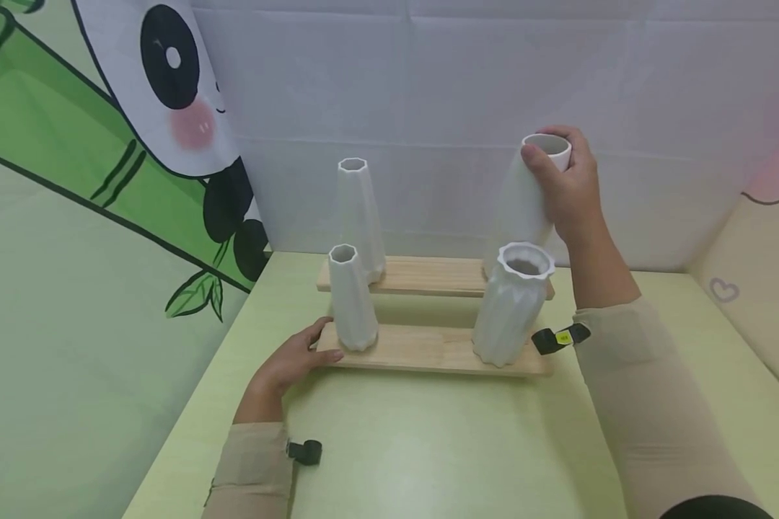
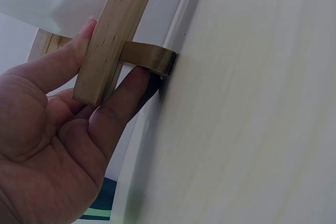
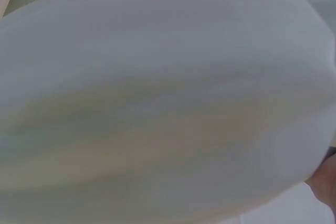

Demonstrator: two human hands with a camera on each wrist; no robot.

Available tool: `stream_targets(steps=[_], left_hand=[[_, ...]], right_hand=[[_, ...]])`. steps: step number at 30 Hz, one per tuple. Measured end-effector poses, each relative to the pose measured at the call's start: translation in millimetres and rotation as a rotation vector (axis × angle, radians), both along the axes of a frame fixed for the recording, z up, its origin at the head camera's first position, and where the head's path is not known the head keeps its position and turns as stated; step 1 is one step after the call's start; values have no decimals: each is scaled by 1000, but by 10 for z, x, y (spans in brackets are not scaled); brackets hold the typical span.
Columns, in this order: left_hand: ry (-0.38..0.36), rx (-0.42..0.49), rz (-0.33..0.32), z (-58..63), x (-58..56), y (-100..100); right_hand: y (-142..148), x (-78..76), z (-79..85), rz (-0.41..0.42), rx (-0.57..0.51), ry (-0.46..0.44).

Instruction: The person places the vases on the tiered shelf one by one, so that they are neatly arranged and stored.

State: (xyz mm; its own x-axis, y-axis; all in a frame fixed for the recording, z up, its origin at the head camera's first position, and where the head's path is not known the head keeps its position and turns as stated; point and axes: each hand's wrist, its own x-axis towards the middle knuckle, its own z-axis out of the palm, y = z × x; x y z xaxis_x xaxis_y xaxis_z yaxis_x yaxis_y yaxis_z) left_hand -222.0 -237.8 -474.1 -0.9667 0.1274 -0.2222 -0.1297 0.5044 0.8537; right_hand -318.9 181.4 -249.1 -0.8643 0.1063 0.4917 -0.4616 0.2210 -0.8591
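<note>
My left hand (image 1: 298, 357) pinches the left end of a front wooden board (image 1: 425, 347), thumb on top and fingers beneath. A small wooden foot (image 2: 148, 57) under the board shows beside those fingers in the left wrist view. With fingers and thumb, my right hand (image 1: 573, 184) grips the rim of a tall white vase (image 1: 526, 198) at the back right. That vase's base is hidden behind a ribbed white vase (image 1: 509, 306) on the front board. The tall vase's pale side fills most of the right wrist view.
A slim white vase (image 1: 353, 299) stands on the front board's left part. Behind it, a taller slim white vase (image 1: 360, 216) stands on the back wooden board (image 1: 431, 275). The boards sit on a pale yellow-green table (image 1: 428, 447), with a white cloth wall (image 1: 428, 108) behind.
</note>
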Motion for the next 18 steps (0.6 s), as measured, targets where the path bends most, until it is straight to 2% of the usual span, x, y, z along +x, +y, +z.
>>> stream_targets(steps=[7, 14, 18], left_hand=[[-3, -10, 8, -14, 8, -20], [1, 0, 11, -28, -1, -30], [1, -1, 6, -34, -1, -24]], right_hand=[[-47, 2, -17, 3, -27, 7], [-69, -3, 1, -31, 8, -9], [-32, -7, -5, -6, 21, -23]])
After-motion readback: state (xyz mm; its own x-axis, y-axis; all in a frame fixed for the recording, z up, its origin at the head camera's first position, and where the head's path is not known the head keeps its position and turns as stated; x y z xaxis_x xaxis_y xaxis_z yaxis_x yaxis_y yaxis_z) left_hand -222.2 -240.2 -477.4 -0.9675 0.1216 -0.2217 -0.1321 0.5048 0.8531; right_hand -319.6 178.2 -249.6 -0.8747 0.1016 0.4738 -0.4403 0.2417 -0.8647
